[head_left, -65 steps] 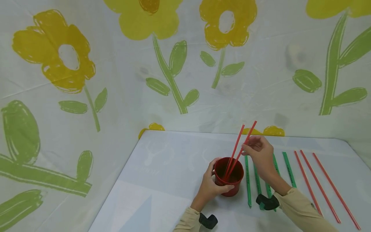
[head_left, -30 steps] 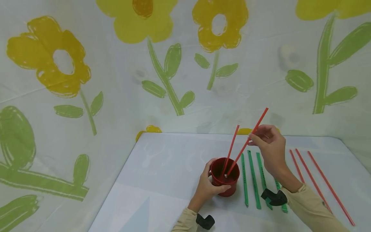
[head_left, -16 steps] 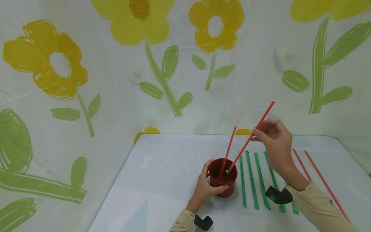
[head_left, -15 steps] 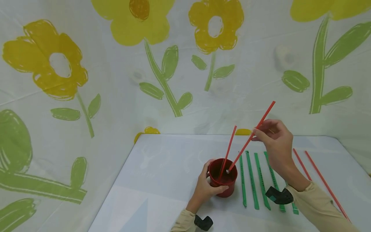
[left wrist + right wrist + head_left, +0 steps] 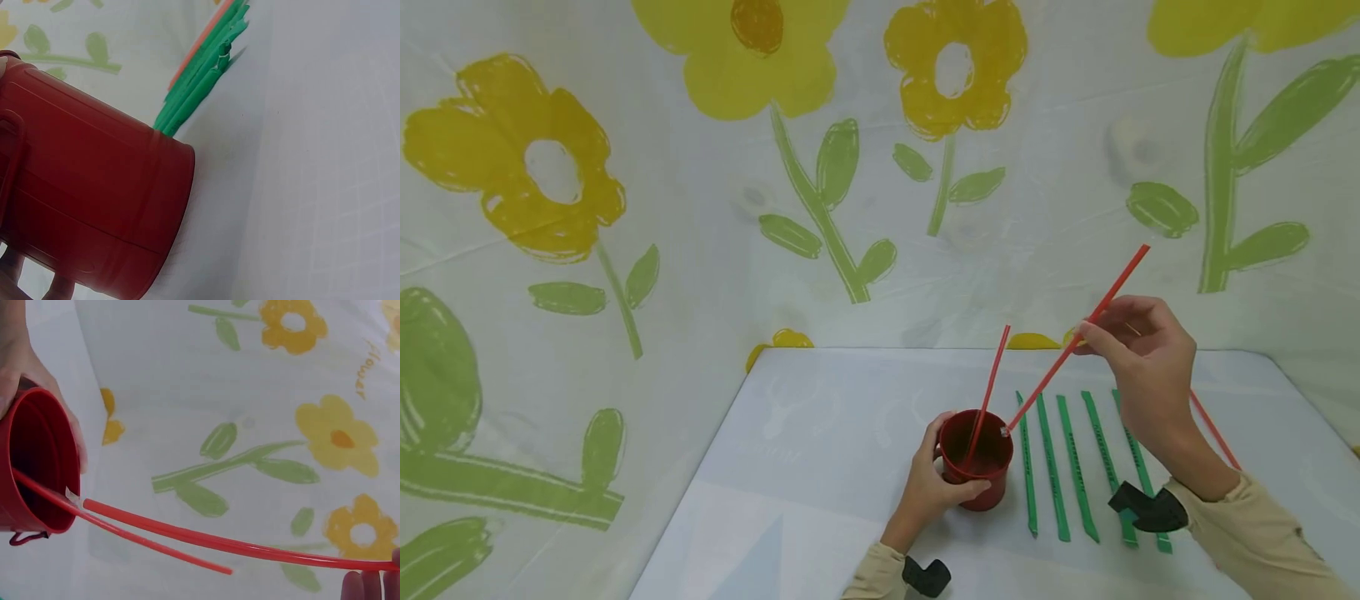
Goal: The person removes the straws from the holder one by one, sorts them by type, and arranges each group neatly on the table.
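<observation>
My left hand [image 5: 928, 483] grips a dark red cup [image 5: 991, 493] that stands on the table, thumb across its near side. One thin red straw [image 5: 992, 379] leans inside the cup, its upper part above the rim. Up and to the right, my right hand [image 5: 1157, 367] pinches a second red straw [image 5: 1056, 367] near its middle. That straw slants down toward the cup, and its whitish lower end is right at the right rim. The right wrist view shows a small clear scrap [image 5: 72, 496] at that end. In the left wrist view, the cup's side [image 5: 94, 181] fills the left part.
Several flat green strips with dark print [image 5: 1077, 471] lie side by side right of the cup. A red straw [image 5: 1213, 427] on the table shows partly behind my right forearm. The white table [image 5: 790, 450] meets a flower-printed cloth [image 5: 700, 208] behind.
My right hand has moved up and to the right with the pinched straw, whose lower end has come from inside the cup to its rim. My left hand keeps its grip on the cup.
</observation>
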{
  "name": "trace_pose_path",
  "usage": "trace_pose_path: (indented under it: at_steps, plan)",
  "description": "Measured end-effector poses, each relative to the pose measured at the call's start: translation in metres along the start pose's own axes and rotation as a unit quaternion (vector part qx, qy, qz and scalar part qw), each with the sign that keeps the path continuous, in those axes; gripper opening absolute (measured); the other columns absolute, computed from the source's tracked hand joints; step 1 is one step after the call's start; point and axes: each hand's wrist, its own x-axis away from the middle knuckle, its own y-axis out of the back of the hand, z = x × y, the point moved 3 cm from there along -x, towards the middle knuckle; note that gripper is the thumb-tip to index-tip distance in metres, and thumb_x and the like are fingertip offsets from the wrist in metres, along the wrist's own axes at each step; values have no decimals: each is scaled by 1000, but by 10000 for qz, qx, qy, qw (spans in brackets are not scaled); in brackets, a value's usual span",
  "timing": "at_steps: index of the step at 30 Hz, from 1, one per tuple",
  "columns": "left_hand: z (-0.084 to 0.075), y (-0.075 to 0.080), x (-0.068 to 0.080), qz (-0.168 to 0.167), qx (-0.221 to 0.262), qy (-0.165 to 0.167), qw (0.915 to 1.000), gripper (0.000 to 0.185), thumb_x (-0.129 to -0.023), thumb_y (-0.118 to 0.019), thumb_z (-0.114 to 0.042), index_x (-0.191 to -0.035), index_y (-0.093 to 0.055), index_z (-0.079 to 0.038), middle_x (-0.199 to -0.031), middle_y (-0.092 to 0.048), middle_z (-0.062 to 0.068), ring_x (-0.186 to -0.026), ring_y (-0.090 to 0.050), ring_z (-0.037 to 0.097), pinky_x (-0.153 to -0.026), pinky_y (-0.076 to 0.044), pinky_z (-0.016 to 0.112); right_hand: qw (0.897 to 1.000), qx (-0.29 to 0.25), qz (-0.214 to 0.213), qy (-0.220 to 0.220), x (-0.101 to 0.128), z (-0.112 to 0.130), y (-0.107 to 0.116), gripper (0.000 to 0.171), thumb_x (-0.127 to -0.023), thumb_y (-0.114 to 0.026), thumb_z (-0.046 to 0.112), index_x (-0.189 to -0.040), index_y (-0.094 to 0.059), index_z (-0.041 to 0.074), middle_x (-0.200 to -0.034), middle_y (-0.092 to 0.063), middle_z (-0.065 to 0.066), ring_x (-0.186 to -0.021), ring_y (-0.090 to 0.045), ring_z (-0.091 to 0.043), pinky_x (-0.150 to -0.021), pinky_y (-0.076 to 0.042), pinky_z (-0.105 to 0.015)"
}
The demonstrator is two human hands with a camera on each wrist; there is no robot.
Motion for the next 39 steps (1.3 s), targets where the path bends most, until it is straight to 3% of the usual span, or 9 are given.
trace_pose_path:
  at_steps: [9,12,19,22,25,27,29,35,39]
  plan:
    - [-37,4,3,73,114,-32,9999,81,-74,-77,-11,-142,-33,-8,-135,-49,12,-122,-45,32,-91,-46,50,9991,183,-299,236,-3,14,17,27,-80,-62,-15,-106,-55,-9,-87,-60,-17,-70,-63,-22,-67,-55,-25]
    - [-41,4,2,89,67,-29,9999,80,-74,-77,-11,-141,-33,-6,-134,-49,14,-121,-45,33,-91,-46,51,9981,397,-406,231,-4,17,25,27,-80,-63,-15,-105,-55,-8,-86,-60,-16,-68,-63,-22,-67,-54,-23]
    - [-17,0,1,23,16,41,10000,85,-74,-79,-17,-143,-32,-17,-137,-49,4,-123,-45,24,-93,-46,47,9971,492,-499,309,-8,16,40,28,-79,-63,-16,-104,-55,-8,-85,-60,-17,-68,-62,-22,-66,-54,-22]
    - [-5,0,0,8,-56,18,10000,86,-73,-80,-22,-144,-30,-20,-136,-48,-1,-123,-45,21,-93,-46,45,9943,876,-544,285,-9,15,47,28,-79,-64,-14,-106,-56,-7,-86,-60,-15,-68,-62,-20,-67,-53,-19]
    - [-2,-1,0,4,-24,-45,10000,87,-73,-80,-21,-144,-30,-20,-136,-49,1,-123,-45,23,-92,-46,47,9915,1132,-609,221,-9,14,54,29,-80,-64,-14,-106,-57,-6,-88,-61,-14,-69,-63,-18,-67,-52,-16]
    - [-11,1,1,19,-24,-83,10000,86,-73,-80,-18,-143,-31,-16,-136,-49,7,-122,-46,29,-92,-45,50,9898,1256,-654,164,-9,14,58,29,-80,-64,-14,-106,-58,-6,-88,-61,-13,-69,-62,-17,-67,-52,-15]
    - [-22,2,2,65,25,-8,10000,84,-74,-79,-16,-143,-31,-14,-136,-49,10,-122,-45,30,-93,-44,51,9855,1548,-694,81,-10,13,63,28,-80,-63,-13,-106,-58,-5,-89,-61,-13,-70,-62,-16,-67,-51,-14]
    - [-37,4,2,134,131,140,9997,82,-75,-77,-15,-142,-32,-8,-136,-49,11,-123,-44,30,-94,-44,50,9466,3141,-730,27,-10,13,75,28,-83,-64,-8,-109,-57,0,-91,-63,-4,-74,-62,-10,-68,-49,-11]
    - [-37,3,2,76,121,137,9998,79,-75,-77,-15,-141,-34,-12,-135,-50,11,-122,-45,29,-93,-45,49,9440,3194,-828,-69,-11,13,82,29,-83,-64,-8,-109,-58,1,-91,-63,-1,-75,-61,-8,-68,-49,-10]
